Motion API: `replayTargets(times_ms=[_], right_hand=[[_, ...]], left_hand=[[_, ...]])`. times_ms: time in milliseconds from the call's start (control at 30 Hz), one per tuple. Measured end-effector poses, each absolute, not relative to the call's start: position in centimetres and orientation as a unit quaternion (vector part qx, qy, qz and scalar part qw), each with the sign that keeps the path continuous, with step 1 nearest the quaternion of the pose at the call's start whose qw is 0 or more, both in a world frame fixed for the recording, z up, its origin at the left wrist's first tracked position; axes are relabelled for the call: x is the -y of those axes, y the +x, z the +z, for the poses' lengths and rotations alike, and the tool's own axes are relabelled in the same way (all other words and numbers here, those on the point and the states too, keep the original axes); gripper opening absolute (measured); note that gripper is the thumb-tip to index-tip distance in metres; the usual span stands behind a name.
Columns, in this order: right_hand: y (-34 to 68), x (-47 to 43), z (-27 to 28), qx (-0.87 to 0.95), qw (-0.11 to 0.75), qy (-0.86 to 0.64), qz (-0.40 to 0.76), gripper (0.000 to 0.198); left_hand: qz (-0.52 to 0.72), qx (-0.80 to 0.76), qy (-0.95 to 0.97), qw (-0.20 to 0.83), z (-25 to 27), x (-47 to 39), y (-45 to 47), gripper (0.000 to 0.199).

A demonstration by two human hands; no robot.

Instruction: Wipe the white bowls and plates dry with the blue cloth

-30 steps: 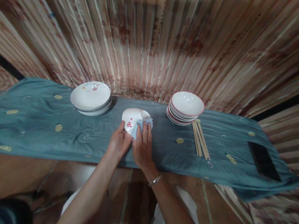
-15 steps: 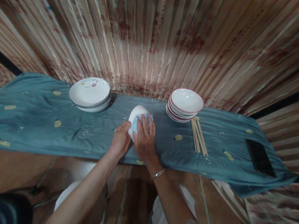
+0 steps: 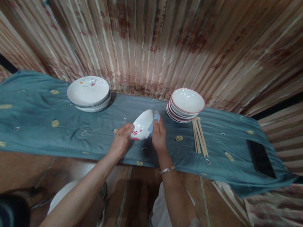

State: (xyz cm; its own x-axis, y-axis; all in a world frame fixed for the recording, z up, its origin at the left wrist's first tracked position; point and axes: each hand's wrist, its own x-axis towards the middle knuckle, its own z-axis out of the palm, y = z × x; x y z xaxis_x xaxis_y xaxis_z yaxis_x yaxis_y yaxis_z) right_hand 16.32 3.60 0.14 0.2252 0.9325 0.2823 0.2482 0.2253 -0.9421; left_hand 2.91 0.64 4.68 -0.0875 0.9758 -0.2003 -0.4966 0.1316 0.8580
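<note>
A small white bowl with red flower marks point(image 3: 142, 123) is tilted on its side above the cloth-covered table. My left hand point(image 3: 122, 137) grips its left rim, thumb on top. On the bowl's right side, my right hand point(image 3: 160, 133) presses a light blue cloth point(image 3: 156, 117) against the outer wall, its fingers closed around the cloth. Part of the cloth is hidden behind the bowl and the hand.
Plates point(image 3: 89, 93) are stacked at the back left, red-rimmed bowls point(image 3: 186, 105) at the back right. Wooden chopsticks point(image 3: 200, 138) lie beside the bowls. A black phone point(image 3: 261, 158) rests near the table's right end. A patterned curtain point(image 3: 155, 36) hangs behind.
The bowl has turned, and its red-marked outside now shows. My right hand and the cloth have shifted from over the bowl to its right side.
</note>
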Motion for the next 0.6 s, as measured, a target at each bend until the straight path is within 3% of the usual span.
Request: replayTargets(times_ms=[100,233,467,600], right_hand=[[16.7,-4.9,-1.1,0.439,0.579,-0.545,0.418,0.061],[16.0,-5.6,-2.6,0.335,0.602,-0.544,0.478,0.05],[14.9,-5.5,-3.1,0.32,0.605,-0.536,0.494,0.055],[14.2,-4.8,-2.7,0.355,0.617,-0.53,0.461,0.068]], left_hand=[[0.603,-0.433,0.267,0.615,4.8,-0.8,2.5,0.028],[0.624,-0.43,0.236,0.608,5.1,-1.0,1.9,0.023],[0.645,-0.427,0.126,0.621,5.0,-1.4,1.3,0.007],[0.643,-0.431,0.069,0.629,5.9,-1.5,1.3,0.026]])
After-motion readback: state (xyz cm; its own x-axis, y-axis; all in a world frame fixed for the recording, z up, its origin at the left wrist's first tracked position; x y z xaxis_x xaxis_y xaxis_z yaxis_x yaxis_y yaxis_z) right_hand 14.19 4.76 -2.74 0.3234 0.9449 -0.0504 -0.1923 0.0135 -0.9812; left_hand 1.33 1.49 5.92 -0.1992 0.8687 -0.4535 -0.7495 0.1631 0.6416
